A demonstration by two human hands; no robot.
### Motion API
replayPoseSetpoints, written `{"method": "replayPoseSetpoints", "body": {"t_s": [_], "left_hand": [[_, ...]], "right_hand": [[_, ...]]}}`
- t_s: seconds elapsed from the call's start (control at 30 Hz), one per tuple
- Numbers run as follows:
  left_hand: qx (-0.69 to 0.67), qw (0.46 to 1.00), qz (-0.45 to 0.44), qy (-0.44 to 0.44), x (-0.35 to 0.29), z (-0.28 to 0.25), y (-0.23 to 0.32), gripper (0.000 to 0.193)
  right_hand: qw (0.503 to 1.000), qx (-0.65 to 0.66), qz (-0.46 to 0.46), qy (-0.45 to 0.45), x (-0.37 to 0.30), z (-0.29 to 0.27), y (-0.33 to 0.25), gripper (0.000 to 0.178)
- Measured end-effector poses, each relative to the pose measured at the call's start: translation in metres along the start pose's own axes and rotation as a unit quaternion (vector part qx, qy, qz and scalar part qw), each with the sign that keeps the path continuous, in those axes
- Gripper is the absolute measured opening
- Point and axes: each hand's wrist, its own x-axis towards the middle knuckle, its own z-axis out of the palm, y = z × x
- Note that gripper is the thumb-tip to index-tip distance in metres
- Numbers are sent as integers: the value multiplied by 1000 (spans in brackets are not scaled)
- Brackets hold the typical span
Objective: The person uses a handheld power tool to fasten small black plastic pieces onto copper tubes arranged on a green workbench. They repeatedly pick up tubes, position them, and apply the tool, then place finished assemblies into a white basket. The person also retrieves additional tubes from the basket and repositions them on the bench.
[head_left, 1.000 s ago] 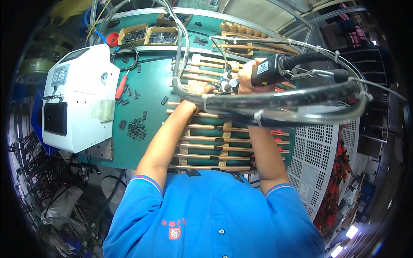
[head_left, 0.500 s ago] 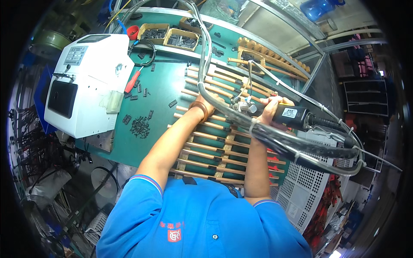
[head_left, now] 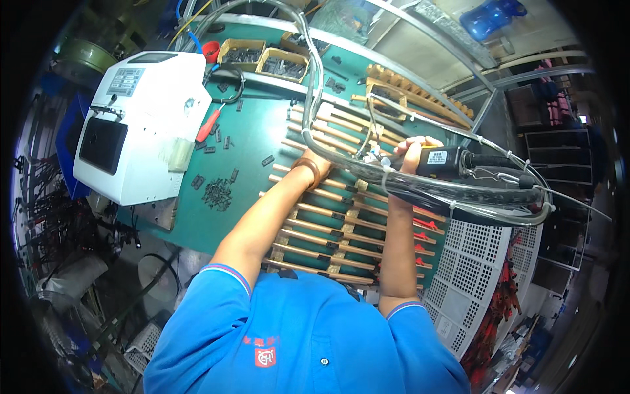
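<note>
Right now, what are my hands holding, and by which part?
Right hand: black handheld tool, by its body's left end. Left hand: partly hidden; hold cannot be told.

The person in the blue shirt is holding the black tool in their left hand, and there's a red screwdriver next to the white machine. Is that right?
Not quite. The head view shows the black tool in the right hand, not the left hand. The red screwdriver is indeed next to the white machine.
</note>
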Motion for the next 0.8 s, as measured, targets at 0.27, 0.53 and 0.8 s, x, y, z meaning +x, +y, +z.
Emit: {"method": "replayPoseSetpoints", "body": {"t_s": [0.27, 0.53, 0.8], "left_hand": [[-103, 980, 67, 159, 8, 3, -1, 21], [-6, 995, -58, -78, 50, -10, 31, 30], [-28, 998, -61, -4, 41, 10, 20, 20]], "right_hand": [[988, -99, -119, 22, 57, 17, -46, 17], [967, -107, -228, -27, 75, -9, -7, 26], [998, -19, -53, -20, 54, -2, 5, 20]]}}
